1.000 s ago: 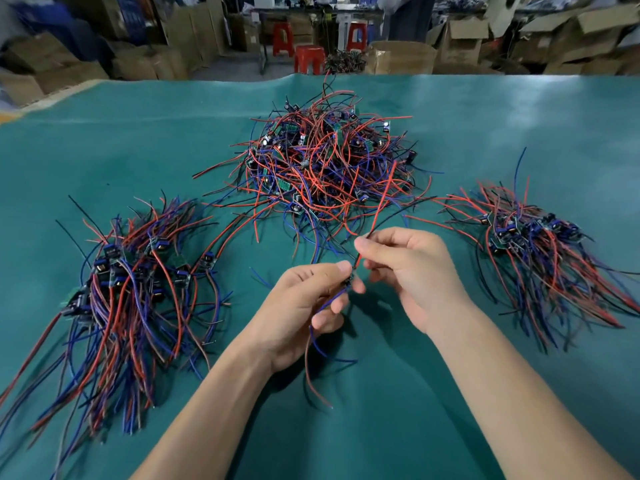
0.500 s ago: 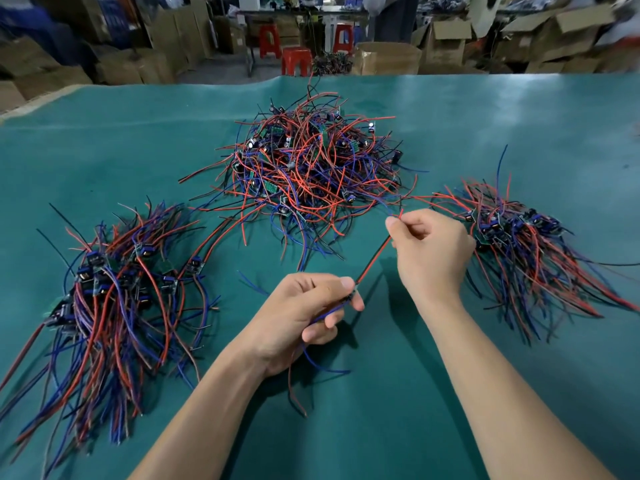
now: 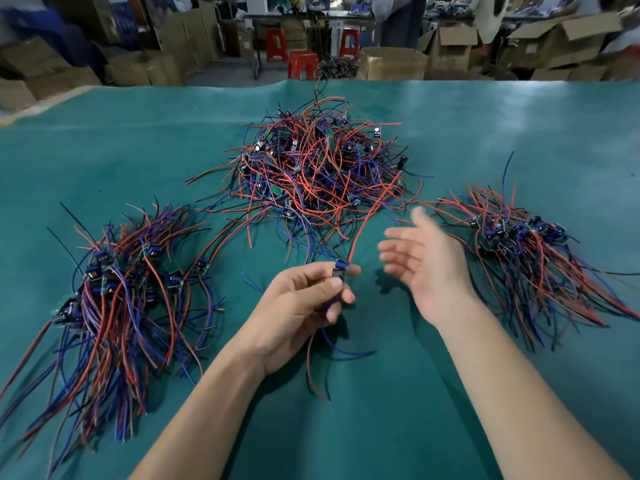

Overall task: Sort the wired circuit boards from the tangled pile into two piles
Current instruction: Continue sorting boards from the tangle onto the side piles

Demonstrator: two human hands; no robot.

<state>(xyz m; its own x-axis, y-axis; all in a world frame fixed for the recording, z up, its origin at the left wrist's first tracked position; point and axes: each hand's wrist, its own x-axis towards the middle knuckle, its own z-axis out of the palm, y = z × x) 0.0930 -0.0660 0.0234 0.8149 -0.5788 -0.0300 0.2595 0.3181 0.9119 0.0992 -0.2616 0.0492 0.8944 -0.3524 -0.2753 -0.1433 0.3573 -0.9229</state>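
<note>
My left hand (image 3: 298, 303) pinches one small wired circuit board (image 3: 338, 270) between thumb and curled fingers (image 3: 348, 296), just above the green worktop (image 3: 398, 410). Its blue and red leads hang below my fingers, and one long red wire (image 3: 370, 216) rises from my fingertips toward the far heap. My right hand (image 3: 426, 268) hovers just beside it, palm turned inward, fingers straight and spread apart, holding nothing; it is blurred. Out past my left fingers lies one sorted pile (image 3: 117, 296), its wires trailing back toward me. Out past my right fingers lies the other sorted pile (image 3: 526, 251). Beyond both sets of fingers, in the middle, sits the tangled pile (image 3: 318, 171). Behind the worktop's far edge stand cardboard boxes (image 3: 393, 64) and red stools (image 3: 302, 64).
</note>
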